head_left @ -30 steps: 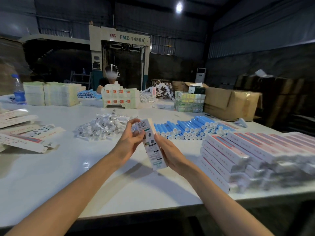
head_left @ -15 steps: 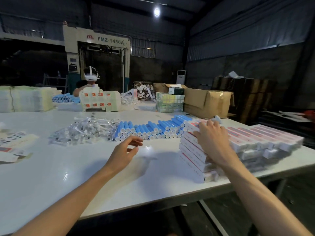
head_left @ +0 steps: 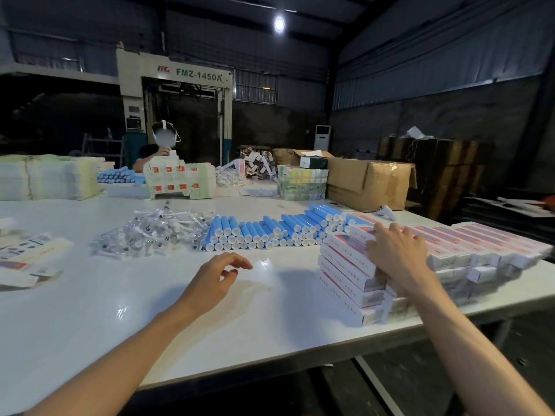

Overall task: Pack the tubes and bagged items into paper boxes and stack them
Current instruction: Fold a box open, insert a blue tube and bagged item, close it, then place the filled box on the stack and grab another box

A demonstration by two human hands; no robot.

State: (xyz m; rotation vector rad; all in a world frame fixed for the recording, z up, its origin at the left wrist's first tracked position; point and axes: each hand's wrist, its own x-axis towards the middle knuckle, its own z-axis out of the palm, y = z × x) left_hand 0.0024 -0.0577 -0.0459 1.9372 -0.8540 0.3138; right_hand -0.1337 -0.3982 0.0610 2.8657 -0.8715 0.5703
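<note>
Lower centre of the frame: left hand [head_left: 219, 274], fingers loosely curled, gripping nothing, hovering just above the bare white table [head_left: 90, 319]. Right of centre: right hand [head_left: 393, 253], fingers spread and lying on the top of the stack of packed boxes [head_left: 345, 274], pressing rather than clutching; no box pinched or lifted. Stack several layers deep at the near right table edge, running off in rows toward the right edge of the frame.

Left edge, mid-height: a few flat unfolded boxes [head_left: 27, 256], not yet made up. Beyond the hands, across the middle: heap of bagged items [head_left: 150, 232] left of centre, touching a pile of blue tubes [head_left: 264, 232] on its right, reaching up to the stack's far corner.

Farther back, at the left edge above mid-height: piles of flat sheets [head_left: 45, 178]; beside them another person [head_left: 163, 142] seated behind small cartons; right of centre, a brown carton [head_left: 366, 181].

Judged well under way: a good many boxes filled and stacked, the right hand apparently settling the top one in place. Left to do, by the look of it: dozens of tubes and bags to pack, fresh boxes to fold.
</note>
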